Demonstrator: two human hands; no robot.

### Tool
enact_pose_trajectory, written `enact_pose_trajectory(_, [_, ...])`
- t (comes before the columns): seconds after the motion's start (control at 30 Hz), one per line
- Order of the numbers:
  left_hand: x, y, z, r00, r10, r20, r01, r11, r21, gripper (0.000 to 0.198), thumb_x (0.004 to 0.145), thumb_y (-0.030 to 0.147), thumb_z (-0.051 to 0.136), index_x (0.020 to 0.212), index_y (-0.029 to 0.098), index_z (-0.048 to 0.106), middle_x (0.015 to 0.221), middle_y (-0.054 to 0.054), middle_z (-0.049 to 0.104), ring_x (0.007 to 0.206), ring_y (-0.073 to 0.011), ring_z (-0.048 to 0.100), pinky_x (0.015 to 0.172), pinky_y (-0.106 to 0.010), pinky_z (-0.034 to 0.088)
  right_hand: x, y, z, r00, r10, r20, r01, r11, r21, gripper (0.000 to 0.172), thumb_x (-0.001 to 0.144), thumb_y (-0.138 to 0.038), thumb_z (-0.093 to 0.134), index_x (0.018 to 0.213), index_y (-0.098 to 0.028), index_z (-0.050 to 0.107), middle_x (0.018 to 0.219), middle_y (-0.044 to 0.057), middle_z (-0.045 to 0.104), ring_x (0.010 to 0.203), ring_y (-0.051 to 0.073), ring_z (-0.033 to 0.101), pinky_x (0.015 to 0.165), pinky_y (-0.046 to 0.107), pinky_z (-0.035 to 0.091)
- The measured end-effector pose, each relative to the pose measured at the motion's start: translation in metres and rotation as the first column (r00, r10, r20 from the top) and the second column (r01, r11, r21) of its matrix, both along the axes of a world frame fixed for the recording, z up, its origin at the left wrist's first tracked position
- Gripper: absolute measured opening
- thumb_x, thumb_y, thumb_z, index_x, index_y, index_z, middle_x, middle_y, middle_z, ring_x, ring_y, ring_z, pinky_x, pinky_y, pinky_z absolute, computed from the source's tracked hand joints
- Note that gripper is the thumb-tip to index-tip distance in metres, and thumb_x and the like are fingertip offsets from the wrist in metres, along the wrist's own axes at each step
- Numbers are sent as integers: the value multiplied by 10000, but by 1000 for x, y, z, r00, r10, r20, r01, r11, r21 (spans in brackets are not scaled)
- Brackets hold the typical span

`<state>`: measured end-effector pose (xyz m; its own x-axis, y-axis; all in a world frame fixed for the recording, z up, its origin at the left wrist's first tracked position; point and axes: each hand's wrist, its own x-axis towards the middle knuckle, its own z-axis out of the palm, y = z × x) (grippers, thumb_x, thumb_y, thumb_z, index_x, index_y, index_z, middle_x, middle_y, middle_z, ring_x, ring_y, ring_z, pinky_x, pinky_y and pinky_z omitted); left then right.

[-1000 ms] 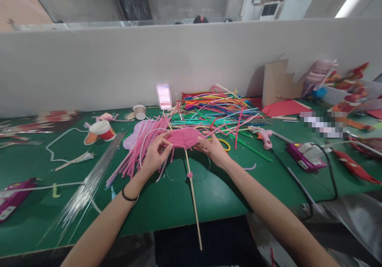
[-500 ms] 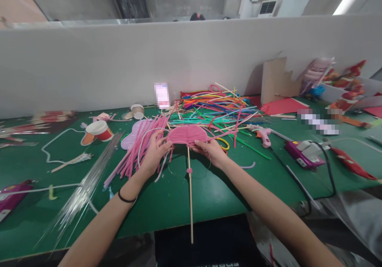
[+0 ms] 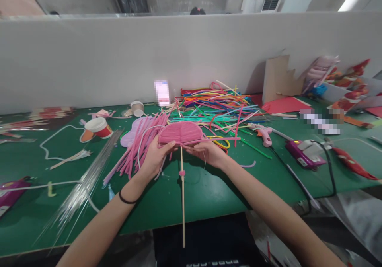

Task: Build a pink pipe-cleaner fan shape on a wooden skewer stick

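Between my hands is a pink fan-shaped piece (image 3: pixel 180 132) with a ribbed, fuzzy surface, fixed to a thin wooden stick (image 3: pixel 183 207). A small pink knob (image 3: pixel 182 173) sits partway down the stick. My left hand (image 3: pixel 156 153) grips the fan's lower left edge, thumb in front and the other fingers mostly hidden behind. Under the lower right edge, the bent fingers of my right hand (image 3: pixel 207 152) are closed on the fan. A pink pipe cleaner (image 3: pixel 221 139) runs along the fan's bottom edge and sticks out to the right. A thin wire loop hangs by my right fingers.
Pink pipe cleaners (image 3: pixel 125 159) lie left of the fan, with many-coloured ones (image 3: pixel 217 102) piled behind. Further left are thin wires (image 3: pixel 89 179) and a paper cup (image 3: pixel 103 128). A pink glue gun (image 3: pixel 264 135) and purple power strip (image 3: pixel 304 155) are right. A grey partition (image 3: pixel 119 60) stands behind.
The fan and stick have shifted slightly left. My left thumb now presses the fan's front, and the pink pipe cleaner lies across its bottom edge. My right fingers have moved beneath it.
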<state>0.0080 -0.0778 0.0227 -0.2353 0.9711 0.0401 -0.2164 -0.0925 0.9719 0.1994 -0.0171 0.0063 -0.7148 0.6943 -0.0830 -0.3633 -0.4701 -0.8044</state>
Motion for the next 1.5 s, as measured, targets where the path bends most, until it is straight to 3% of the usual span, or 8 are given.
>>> enact_pose_trajectory(0.13, [-3, 1, 0, 999, 4, 41, -5, 1000, 24, 452, 661, 256, 826, 1072, 194, 648, 1021, -40, 740, 893, -203, 712, 807, -312, 589, 9, 2, 10, 981, 103, -165, -119, 989, -87, 230, 738, -235, 646, 956, -166, 666, 1167, 101, 700, 1187, 262, 606, 1073, 426, 429])
enact_pose_trajectory(0.27, [-2, 0, 3, 1000, 28, 12, -29, 998, 62, 495, 654, 258, 831, 1106, 202, 639, 1040, -47, 738, 916, -219, 711, 828, -332, 587, 11, 3, 13, 991, 59, -120, -73, 991, -115, 371, 870, -451, 553, 1083, -158, 630, 1245, 134, 655, 1186, 257, 606, 1029, 428, 471])
enact_pose_trajectory(0.43, [2, -1, 0, 1000, 11, -20, -9, 997, 77, 566, 649, 274, 832, 1165, 194, 614, 1028, -55, 736, 907, -227, 711, 822, -360, 588, -1, 3, -3, 997, 55, 54, -52, 997, -57, 235, 801, -303, 719, 978, -150, 691, 1037, 99, 738, 922, 172, 712, 818, 261, 568])
enact_pose_trajectory(0.57, [3, -3, -5, 996, -36, -85, 40, 998, 43, 538, 637, 270, 836, 1129, 174, 642, 1005, -66, 739, 893, -242, 710, 787, -357, 591, -11, 0, -13, 992, 16, 122, -15, 1000, -9, 247, 702, -299, 815, 842, -116, 726, 851, 98, 756, 735, 158, 722, 676, 226, 575])
enact_pose_trajectory(0.7, [2, -4, 0, 997, -73, -31, 72, 997, -26, 391, 714, 353, 771, 1040, 160, 674, 952, -75, 744, 825, -240, 712, 641, -308, 587, -11, -1, -14, 992, -3, 127, 3, 1000, -4, 260, 647, -288, 850, 787, -99, 738, 773, 93, 751, 683, 153, 716, 647, 214, 577])
enact_pose_trajectory(0.83, [0, -3, 6, 1000, -10, -10, 10, 999, -45, 389, 732, 363, 756, 1065, 181, 670, 943, -56, 746, 789, -227, 712, 617, -299, 579, -9, -3, -13, 982, 92, 163, -88, 996, -31, 290, 656, -331, 843, 818, -112, 742, 796, 96, 754, 697, 170, 726, 610, 217, 582])
enact_pose_trajectory(1.1, [1, -3, 3, 996, -24, -82, 23, 1000, -20, 360, 721, 353, 760, 1017, 164, 680, 885, -43, 735, 703, -185, 679, 626, -288, 569, -7, -3, -15, 978, 144, 152, -139, 989, -44, 300, 712, -358, 810, 891, -133, 727, 855, 93, 757, 761, 171, 729, 638, 227, 580])
enact_pose_trajectory(1.5, [-4, -3, 3, 974, -92, -205, 80, 995, -66, 376, 756, 385, 715, 1038, 149, 633, 795, -29, 710, 630, -169, 651, 620, -302, 567, -13, -3, -22, 991, -53, 122, 34, 987, 154, 320, 669, -370, 825, 871, -136, 741, 794, 66, 750, 731, 174, 707, 736, 291, 555])
